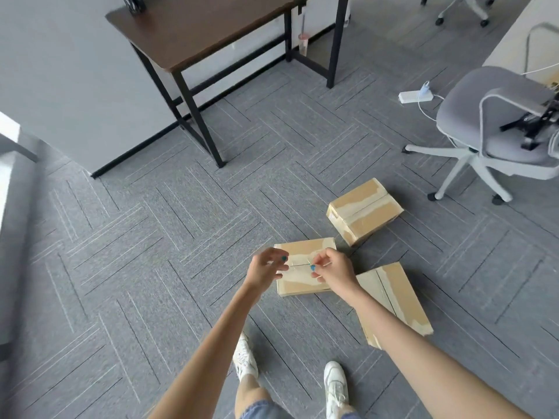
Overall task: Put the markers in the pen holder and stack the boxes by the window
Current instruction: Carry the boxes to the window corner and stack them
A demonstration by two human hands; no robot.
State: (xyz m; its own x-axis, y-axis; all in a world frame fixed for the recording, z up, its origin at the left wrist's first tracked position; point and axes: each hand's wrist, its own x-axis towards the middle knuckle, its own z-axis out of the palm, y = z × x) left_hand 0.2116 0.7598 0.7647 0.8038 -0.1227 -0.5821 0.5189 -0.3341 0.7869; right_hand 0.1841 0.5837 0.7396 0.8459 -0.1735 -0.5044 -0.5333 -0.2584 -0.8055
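Grey carpet floor [151, 267] with a herringbone line pattern fills nearly the whole frame. In the upper part stands a dark wood worktop [193, 28] on black metal legs, and at the right edge a grey office chair [496, 116] on a white wheeled base, with a white power strip [415, 96] lying on the floor to its left. Three cardboard boxes lie on the carpet right of centre, all brown with pale tape strips and torn patches on their top faces: the far box [364, 211] sits upper right of the group, the near-right box [393, 300] runs slanting toward the lower right and is partly hidden by the right forearm, and the middle box [302, 284] lies flat at the centre of the frame. None of them touches another. Both bare arms reach up from the bottom edge to above the middle box. The left hand [266, 272] has its fingers [279, 261] loosely curled and parted, gripping nothing that can be seen. The right hand [332, 272] pinches its fingers [317, 264] together near the tape seam; whether they hold anything cannot be told. The nails are painted blue-green. Two white shoes [334, 385] show at the bottom centre.
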